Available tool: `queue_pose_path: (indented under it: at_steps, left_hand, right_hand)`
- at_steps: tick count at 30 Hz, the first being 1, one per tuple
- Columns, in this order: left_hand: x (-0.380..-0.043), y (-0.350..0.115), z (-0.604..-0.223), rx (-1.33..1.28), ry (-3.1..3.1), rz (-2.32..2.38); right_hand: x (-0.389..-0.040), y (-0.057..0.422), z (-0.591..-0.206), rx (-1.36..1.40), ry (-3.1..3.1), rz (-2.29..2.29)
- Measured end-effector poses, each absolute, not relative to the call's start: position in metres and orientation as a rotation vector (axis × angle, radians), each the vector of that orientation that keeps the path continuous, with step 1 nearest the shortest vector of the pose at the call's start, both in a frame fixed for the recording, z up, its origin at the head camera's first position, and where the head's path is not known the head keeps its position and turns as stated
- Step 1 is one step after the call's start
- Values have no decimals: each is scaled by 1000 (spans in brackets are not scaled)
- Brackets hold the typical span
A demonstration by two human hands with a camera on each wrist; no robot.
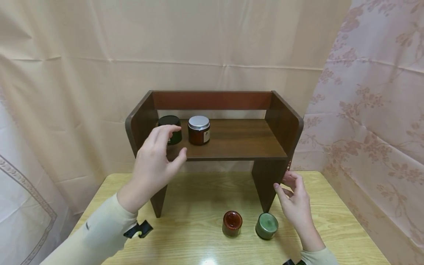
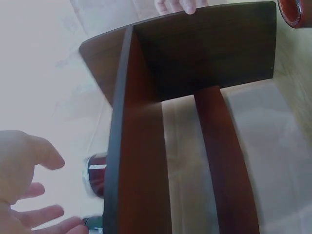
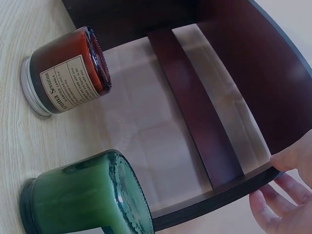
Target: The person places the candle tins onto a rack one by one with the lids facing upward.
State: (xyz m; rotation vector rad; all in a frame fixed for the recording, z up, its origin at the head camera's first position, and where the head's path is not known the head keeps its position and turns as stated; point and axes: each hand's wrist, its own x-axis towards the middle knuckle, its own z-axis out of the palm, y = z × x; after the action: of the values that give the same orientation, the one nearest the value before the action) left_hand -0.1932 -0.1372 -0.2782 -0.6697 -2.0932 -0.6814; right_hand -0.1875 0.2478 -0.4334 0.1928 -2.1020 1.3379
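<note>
On the shelf board, a dark green candle jar with a black lid (image 1: 175, 137) stands at the left, partly hidden behind my left hand (image 1: 155, 158). That hand has its thumb and fingers spread apart with nothing gripped; whether a fingertip touches the jar I cannot tell. Beside it is an amber candle jar with a silver lid (image 1: 198, 132). My right hand (image 1: 296, 198) pinches the front edge of the right side panel of the dark brown wooden shelf (image 1: 245, 141), thumb inside and fingers outside, as the right wrist view shows.
Two candle jars stand upside down on the light wooden table (image 1: 192, 243), in front of the shelf: an amber one with a label (image 3: 68, 73) and a green one (image 3: 92, 195). Beige curtain (image 1: 232, 40) hangs behind, flowered curtain (image 1: 371, 110) at the right.
</note>
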Motion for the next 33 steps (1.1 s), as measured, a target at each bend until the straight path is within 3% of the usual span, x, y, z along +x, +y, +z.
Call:
queue_pose_path:
  at_steps: [13, 22, 33]
  left_hand:
    - [-161, -189, -298, -774, -1878, -742]
    - [-154, -217, -318, -705, -1708, -939]
    - [-165, -234, -385, -193, -1832, -1189]
  right_hand:
    - [-187, 249, -433, 198, -2097, 1343]
    - [-188, 246, -435, 216, -2076, 1362]
    - [-187, 247, -434, 187, -2086, 1370]
